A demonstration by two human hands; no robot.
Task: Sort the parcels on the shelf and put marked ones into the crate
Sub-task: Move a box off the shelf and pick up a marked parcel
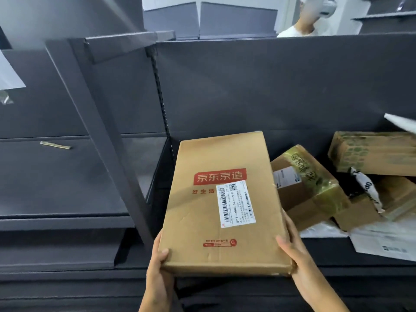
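Cardboard parcel (222, 199) gripped at near corners by both hands.

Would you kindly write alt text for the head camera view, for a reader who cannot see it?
Two bare hands, left hand and right hand, grip the near corners of a flat brown box with a red logo and a white shipping label. More parcels lie piled to its right on a dark shelf.

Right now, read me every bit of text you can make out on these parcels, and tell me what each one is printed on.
"京东京造": red logo on the big box held in both hands.
"好生活": red print below the logo, cut off by the shipping label.
"GB3-中03": on that label; the rest is too small.
Green tape print, bag lettering, other labels: unreadable.
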